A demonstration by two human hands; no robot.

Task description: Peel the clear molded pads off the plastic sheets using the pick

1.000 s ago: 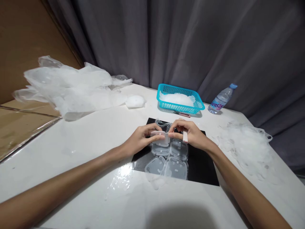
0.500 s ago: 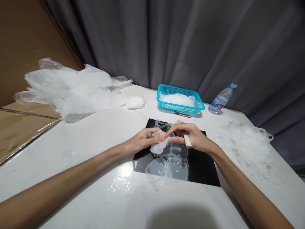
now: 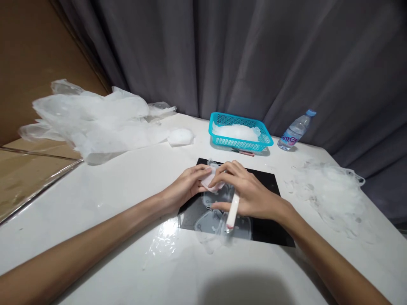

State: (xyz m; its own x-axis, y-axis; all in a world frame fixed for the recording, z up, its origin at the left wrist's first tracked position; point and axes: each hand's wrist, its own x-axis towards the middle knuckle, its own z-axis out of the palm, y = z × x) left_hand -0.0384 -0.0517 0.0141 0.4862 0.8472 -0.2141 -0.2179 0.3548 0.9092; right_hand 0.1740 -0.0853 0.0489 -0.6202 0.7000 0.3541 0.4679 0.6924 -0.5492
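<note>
My left hand is closed, pinching a small, translucent whitish moulded piece between thumb and fingers. My right hand reaches over from the other side, its fingertips on or close by the piece. Tucked in that hand is a slim white-handled tool, pointing down toward me; its tip is blurred. Under both hands lies a black mat bearing a clear moulded sheet with several rounded panels, partly hidden by the right hand.
Behind the mat stands a blue basket holding white pieces, with a thin pink-and-black tool before it. A water bottle is at back right. Translucent scraps are heaped right; clear bags and a white bundle lie left.
My right hand has shifted left and turned over the piece, swinging the white-handled tool downward. My left hand and the piece have moved slightly up and left.
</note>
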